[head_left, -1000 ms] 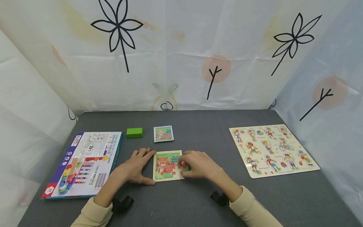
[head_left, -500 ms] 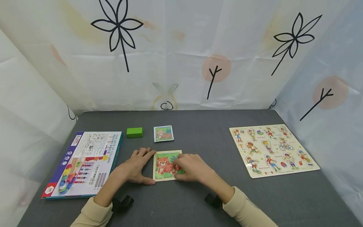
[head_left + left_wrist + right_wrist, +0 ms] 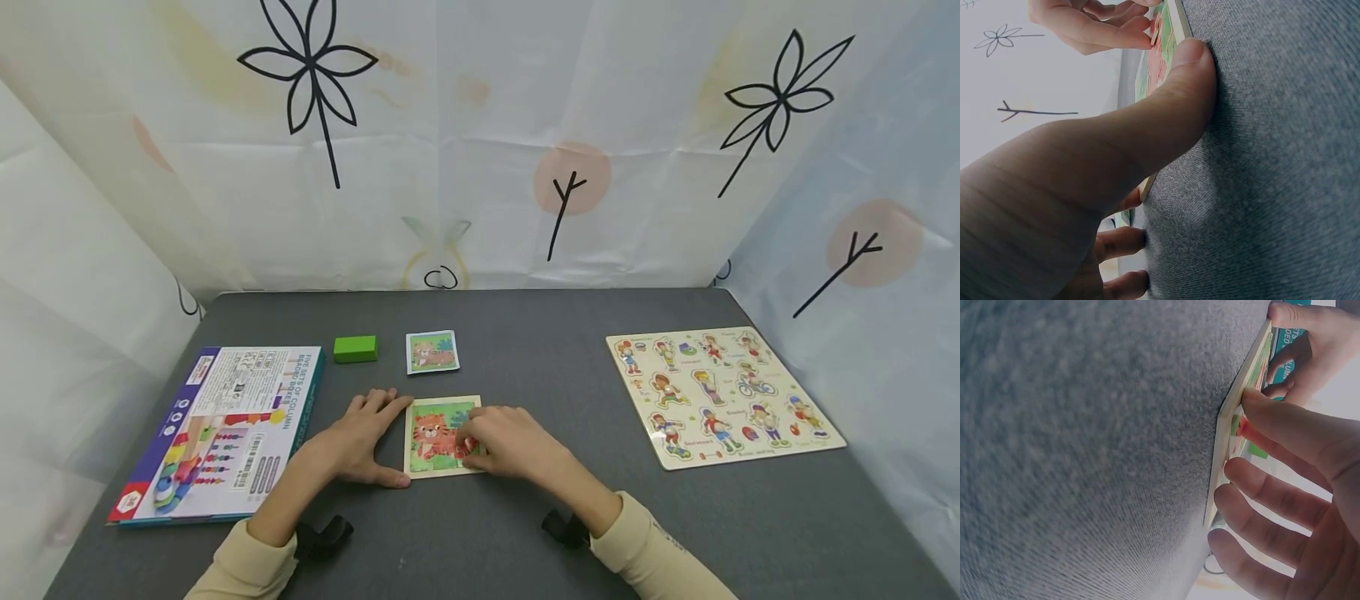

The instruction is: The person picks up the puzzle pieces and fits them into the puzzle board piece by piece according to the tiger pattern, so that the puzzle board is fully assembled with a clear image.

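A small wooden jigsaw board with a red tiger on green lies flat at the middle of the table. My left hand rests at its left side, fingers spread, with the thumb at the near corner and the index finger at the far corner. Over the right part of the picture, my right hand pinches a red puzzle piece between thumb and index finger. Its other fingers hang loosely curled beside the board's edge, as the right wrist view shows. The right hand covers much of the board's right side.
A small picture card and a green block lie beyond the board. At left is a large flat box with printed text. A cream picture board of children lies at right on the grey table.
My right hand has shifted left and slightly toward me with the puzzle piece, from the board's right edge to over its picture. The left hand has stayed in place.
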A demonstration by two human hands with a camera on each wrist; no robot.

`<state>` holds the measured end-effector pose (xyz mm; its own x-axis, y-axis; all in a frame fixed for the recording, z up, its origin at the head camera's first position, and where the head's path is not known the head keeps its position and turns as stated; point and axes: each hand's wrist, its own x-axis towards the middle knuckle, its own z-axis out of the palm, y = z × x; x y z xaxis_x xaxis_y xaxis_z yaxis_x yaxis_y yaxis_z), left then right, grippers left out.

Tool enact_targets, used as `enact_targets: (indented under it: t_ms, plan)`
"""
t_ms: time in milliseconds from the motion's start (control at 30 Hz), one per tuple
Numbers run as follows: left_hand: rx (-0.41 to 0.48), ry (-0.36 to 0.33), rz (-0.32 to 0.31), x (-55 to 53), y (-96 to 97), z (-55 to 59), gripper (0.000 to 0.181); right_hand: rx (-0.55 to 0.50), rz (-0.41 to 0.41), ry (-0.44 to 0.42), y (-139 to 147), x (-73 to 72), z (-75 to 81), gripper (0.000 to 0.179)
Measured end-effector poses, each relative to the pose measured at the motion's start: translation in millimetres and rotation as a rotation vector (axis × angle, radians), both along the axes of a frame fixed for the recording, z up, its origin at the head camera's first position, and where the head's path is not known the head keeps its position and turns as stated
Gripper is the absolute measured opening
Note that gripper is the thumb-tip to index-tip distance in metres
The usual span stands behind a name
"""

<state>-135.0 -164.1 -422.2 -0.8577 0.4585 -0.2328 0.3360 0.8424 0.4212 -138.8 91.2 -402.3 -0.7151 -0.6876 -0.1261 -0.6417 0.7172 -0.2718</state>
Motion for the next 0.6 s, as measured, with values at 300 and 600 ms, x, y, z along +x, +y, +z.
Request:
enact_targets:
  t_ms: [300, 600]
  plan:
    - [0.003, 0.004, 0.001, 1.2, -0.4, 0.6, 0.112, -0.023, -0.032, -0.035, -6.3, 2.6, -2.6, 0.014]
    - [0.006, 0.000, 0.000, 0.9, -0.9, -1.4, 0.112, -0.030, -0.031, -0.019, -4.8, 3.7, -4.8, 0.014]
